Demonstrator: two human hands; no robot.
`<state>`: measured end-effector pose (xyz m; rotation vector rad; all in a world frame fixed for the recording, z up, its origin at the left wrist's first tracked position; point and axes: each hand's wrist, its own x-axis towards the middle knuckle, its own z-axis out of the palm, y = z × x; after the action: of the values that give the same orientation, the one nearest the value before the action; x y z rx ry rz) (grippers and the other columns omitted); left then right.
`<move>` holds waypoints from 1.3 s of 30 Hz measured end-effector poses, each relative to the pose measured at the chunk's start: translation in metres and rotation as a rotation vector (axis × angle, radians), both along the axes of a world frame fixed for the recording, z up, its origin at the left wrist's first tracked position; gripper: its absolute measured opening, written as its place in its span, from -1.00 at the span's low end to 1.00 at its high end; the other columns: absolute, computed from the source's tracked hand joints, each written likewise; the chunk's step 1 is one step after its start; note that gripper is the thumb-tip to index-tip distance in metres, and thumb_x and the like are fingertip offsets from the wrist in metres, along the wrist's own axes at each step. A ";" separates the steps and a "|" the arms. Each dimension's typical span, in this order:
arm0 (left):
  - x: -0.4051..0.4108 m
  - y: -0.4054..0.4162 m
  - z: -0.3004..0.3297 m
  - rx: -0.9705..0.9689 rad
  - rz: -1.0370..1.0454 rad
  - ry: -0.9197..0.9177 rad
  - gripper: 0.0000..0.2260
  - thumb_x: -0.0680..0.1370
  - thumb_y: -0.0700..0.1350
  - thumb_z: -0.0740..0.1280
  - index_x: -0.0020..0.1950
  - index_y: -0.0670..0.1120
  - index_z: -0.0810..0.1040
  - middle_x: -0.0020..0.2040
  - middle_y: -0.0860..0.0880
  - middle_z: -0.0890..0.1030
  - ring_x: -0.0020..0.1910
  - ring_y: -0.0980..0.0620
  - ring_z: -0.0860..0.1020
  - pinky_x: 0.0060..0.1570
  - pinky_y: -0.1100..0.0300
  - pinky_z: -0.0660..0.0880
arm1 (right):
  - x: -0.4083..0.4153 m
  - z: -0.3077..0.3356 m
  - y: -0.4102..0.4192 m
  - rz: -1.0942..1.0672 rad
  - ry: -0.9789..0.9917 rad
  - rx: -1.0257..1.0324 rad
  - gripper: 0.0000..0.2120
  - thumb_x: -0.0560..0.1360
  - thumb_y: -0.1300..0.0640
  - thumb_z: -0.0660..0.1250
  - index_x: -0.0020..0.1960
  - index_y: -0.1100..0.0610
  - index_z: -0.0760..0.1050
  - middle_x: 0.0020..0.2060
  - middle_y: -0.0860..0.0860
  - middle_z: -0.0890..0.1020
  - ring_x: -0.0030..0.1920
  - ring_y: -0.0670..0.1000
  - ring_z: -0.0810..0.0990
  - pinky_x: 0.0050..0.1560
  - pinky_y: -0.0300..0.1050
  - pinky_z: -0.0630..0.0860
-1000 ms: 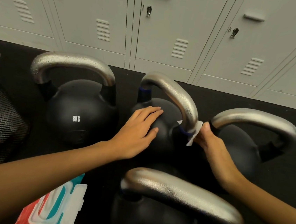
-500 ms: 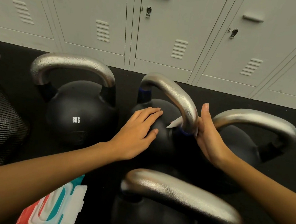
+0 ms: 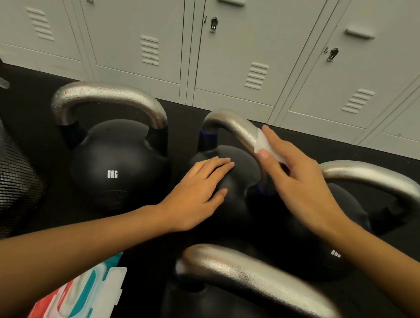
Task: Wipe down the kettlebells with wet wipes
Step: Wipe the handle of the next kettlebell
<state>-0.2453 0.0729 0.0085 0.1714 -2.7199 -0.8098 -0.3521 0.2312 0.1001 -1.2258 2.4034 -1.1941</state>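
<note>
Steel handle [image 3: 235, 130] of the middle kettlebell [image 3: 216, 185] is being wiped; the wipe [image 3: 264, 146] is pinched around it by the right hand [image 3: 302, 186]. Steady pressure is advised (left hand [image 3: 197, 193] is laid flat on the ball, fingers together).

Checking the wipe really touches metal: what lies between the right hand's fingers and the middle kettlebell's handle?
In the head view, a folded white wet wipe lies between the right hand and the middle kettlebell's silver handle.
</note>
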 end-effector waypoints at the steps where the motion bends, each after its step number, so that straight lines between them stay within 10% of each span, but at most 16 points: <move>1: 0.000 0.000 0.000 -0.003 -0.004 0.002 -0.52 0.63 -0.04 0.18 0.54 -0.04 0.16 0.51 0.07 0.19 0.48 0.12 0.04 0.48 0.21 0.00 | 0.000 0.003 -0.009 0.015 0.099 0.046 -0.54 0.65 0.02 0.18 0.54 -0.02 0.25 0.30 -0.14 0.51 0.24 -0.25 0.45 0.16 -0.51 0.26; 5: 0.003 -0.003 -0.002 -0.062 -0.031 0.000 -0.48 0.63 0.04 0.15 0.55 -0.04 0.12 0.54 0.05 0.15 0.51 0.11 0.00 0.50 0.16 -0.01 | -0.008 0.021 -0.055 0.065 0.311 0.271 -0.54 0.67 0.01 0.14 0.56 0.00 0.21 0.39 0.05 0.47 0.34 0.06 0.45 0.28 -0.09 0.37; 12: 0.007 -0.004 -0.004 -0.182 -0.084 -0.066 -0.23 0.53 0.28 0.19 0.58 -0.01 -0.09 0.57 0.09 -0.07 0.50 0.19 -0.22 0.47 0.23 -0.25 | -0.023 0.028 -0.049 0.027 -0.148 0.155 -0.69 0.65 -0.11 0.12 0.24 -0.11 0.57 0.12 -0.06 0.65 0.11 -0.02 0.57 0.06 -0.24 0.41; 16: 0.008 -0.006 -0.007 -0.263 -0.097 -0.079 -0.19 0.53 0.27 0.21 0.57 -0.02 -0.17 0.58 0.06 -0.13 0.52 0.12 -0.24 0.46 0.22 -0.28 | -0.001 0.002 0.002 0.007 0.034 0.067 -0.60 0.67 -0.11 0.07 0.49 -0.23 0.27 0.17 -0.12 0.60 0.14 -0.19 0.49 0.04 -0.59 0.27; 20: 0.007 -0.005 -0.009 -0.278 -0.090 -0.078 -0.19 0.53 0.27 0.20 0.57 -0.02 -0.19 0.58 0.06 -0.15 0.51 0.13 -0.27 0.46 0.20 -0.29 | 0.007 -0.020 0.026 0.126 0.271 0.113 -0.51 0.67 -0.06 0.06 0.57 -0.22 0.07 0.46 -0.19 0.32 0.40 -0.29 0.28 0.31 -0.51 0.13; 25: 0.007 -0.007 -0.009 -0.275 -0.102 -0.082 -0.19 0.53 0.28 0.19 0.57 -0.03 -0.18 0.58 0.05 -0.14 0.53 0.10 -0.24 0.48 0.16 -0.25 | -0.004 -0.013 0.002 0.051 0.707 0.214 -0.55 0.64 -0.12 0.03 0.48 -0.06 0.38 0.46 0.12 0.39 0.49 0.28 0.27 0.36 0.17 0.30; 31: 0.006 -0.007 -0.012 -0.281 -0.087 -0.067 -0.19 0.52 0.30 0.17 0.57 -0.03 -0.16 0.58 0.04 -0.10 0.53 0.09 -0.22 0.50 0.12 -0.20 | -0.023 0.001 -0.053 0.149 0.925 0.290 -0.69 0.57 0.14 0.34 0.30 0.03 0.57 0.30 0.24 0.53 0.12 0.36 0.57 0.23 0.21 0.47; 39: 0.006 -0.008 -0.013 -0.277 -0.091 -0.062 -0.19 0.52 0.30 0.18 0.57 -0.03 -0.15 0.58 0.04 -0.10 0.54 0.09 -0.21 0.51 0.10 -0.18 | -0.012 0.022 -0.049 0.185 0.860 0.366 -0.68 0.60 0.12 0.28 0.34 -0.04 0.53 0.40 0.13 0.45 0.26 0.30 0.48 0.24 0.17 0.45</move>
<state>-0.2397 0.0648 -0.0049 0.0128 -2.8800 -0.4488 -0.3639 0.1820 0.1223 -2.0404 2.7500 -0.1224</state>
